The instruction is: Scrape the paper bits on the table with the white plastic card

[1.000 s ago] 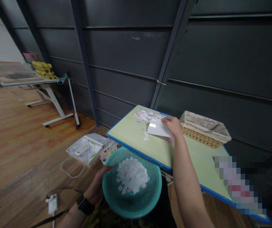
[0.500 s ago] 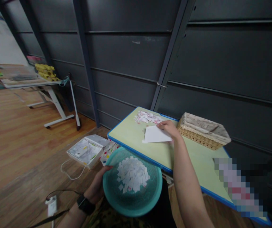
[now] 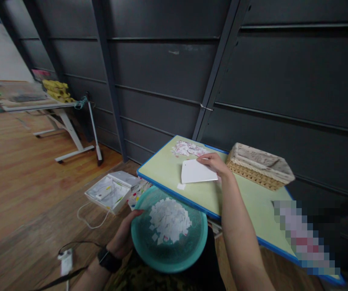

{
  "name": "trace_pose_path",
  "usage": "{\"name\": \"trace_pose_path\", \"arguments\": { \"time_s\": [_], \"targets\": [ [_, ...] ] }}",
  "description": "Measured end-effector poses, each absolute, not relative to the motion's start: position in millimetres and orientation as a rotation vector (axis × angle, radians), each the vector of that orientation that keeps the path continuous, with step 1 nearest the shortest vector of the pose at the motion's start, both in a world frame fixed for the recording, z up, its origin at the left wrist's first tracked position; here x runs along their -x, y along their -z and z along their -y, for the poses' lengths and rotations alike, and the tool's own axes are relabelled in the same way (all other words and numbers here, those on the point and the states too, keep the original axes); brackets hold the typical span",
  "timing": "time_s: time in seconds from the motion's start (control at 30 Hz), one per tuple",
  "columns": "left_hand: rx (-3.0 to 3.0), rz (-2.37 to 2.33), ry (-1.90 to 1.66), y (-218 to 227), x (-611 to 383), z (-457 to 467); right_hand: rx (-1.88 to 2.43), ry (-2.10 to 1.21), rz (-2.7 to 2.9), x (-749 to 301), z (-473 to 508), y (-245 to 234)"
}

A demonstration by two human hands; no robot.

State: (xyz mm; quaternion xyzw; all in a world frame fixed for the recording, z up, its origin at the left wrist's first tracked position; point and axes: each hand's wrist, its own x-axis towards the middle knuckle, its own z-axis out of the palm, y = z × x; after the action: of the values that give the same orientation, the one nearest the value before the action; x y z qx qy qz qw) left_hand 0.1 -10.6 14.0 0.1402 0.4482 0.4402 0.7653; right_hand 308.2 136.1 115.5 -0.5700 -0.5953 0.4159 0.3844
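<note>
My left hand (image 3: 124, 238) grips the rim of a teal plastic basket (image 3: 192, 254) holding a heap of small white paper scraps (image 3: 169, 220), kept just below the near edge of a pale green table with a blue border (image 3: 247, 202). My right hand (image 3: 216, 163) pinches a white card (image 3: 196, 172) flat against the tabletop. One small white scrap (image 3: 181, 186) lies near the table's edge in front of the card. A pile of white and pink scraps (image 3: 187, 148) sits at the table's far corner.
A wicker basket with a cloth lining (image 3: 260, 165) stands to the right of my right hand. An open white box (image 3: 111, 190) with a cable lies on the wooden floor. A white folding table (image 3: 40, 106) stands at far left. Dark metal wall panels rise behind.
My right hand has drawn the white card toward the near edge of the table, pushing a small scrap along. The teal basket stays in place under the edge.
</note>
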Motion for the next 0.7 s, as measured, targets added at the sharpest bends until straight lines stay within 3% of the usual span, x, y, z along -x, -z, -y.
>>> {"name": "trace_pose_path", "arguments": {
  "time_s": [0.3,0.57,0.7],
  "targets": [
    [-0.317,-0.952,-0.953,-13.3,0.5,11.8,1.343,-1.151,1.924,-299.6,-138.3,-111.9],
    [-0.327,-0.981,-0.977,-20.2,0.5,11.8,1.344,-1.2,1.926,-299.9,-136.1,-113.8],
    [-0.349,-1.013,-0.973,-23.7,1.0,11.6,1.359,-1.206,1.581,-303.3,-133.3,-116.4]
  ]
}}
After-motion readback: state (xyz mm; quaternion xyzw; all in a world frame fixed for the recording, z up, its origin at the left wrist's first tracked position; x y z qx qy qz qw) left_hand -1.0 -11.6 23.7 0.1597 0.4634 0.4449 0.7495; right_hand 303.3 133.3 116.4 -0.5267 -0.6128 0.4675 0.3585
